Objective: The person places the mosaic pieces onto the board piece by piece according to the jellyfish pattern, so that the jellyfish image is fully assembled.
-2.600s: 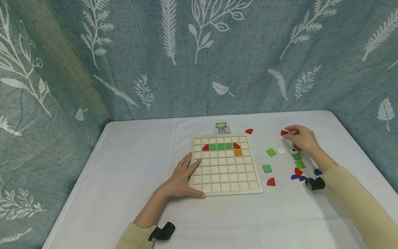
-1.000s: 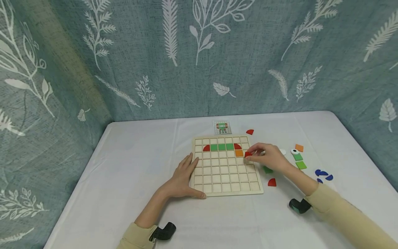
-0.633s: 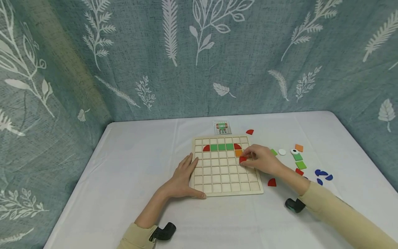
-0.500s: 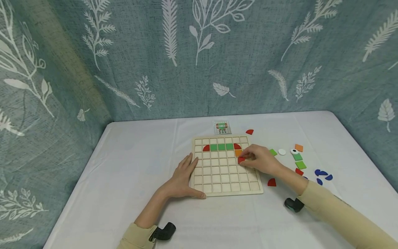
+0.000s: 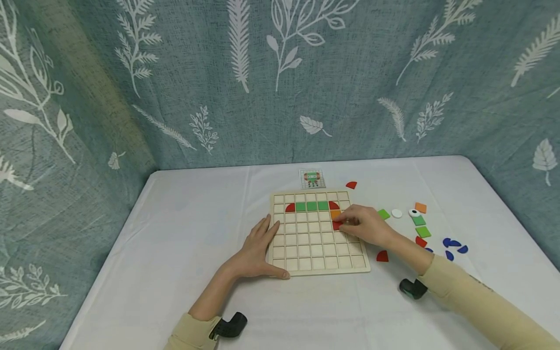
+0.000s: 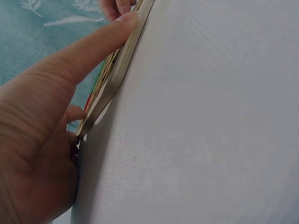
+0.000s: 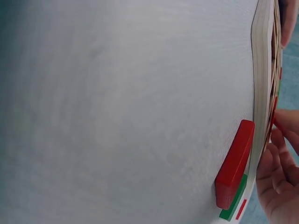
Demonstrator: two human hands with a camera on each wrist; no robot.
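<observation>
A pale wooden grid board (image 5: 317, 250) lies on the white tabletop. In its upper rows sit green square tiles (image 5: 311, 206), a red quarter-circle tile (image 5: 290, 208) at the row's left end, another at its right end, and an orange square tile (image 5: 335, 214). My left hand (image 5: 249, 250) rests along the board's left side, fingers spread over the edge and thumb at the near corner. My right hand (image 5: 367, 224) pinches a red tile (image 5: 336, 226) over the cell just below the orange one. The fingertips hide part of that tile, so its full shape does not show.
A small pattern card (image 5: 312, 179) lies behind the board. Right of it are loose red quarter-circles (image 5: 382, 256), green squares (image 5: 423, 232), an orange square (image 5: 420, 207), white discs (image 5: 396, 213) and several blue pieces (image 5: 455, 243). A leaf-patterned curtain (image 5: 280, 97) hangs behind the table.
My right hand has carried the red tile from the loose pieces leftward onto the board, then slid it slightly left below the orange tile. My left hand has stayed on the board.
</observation>
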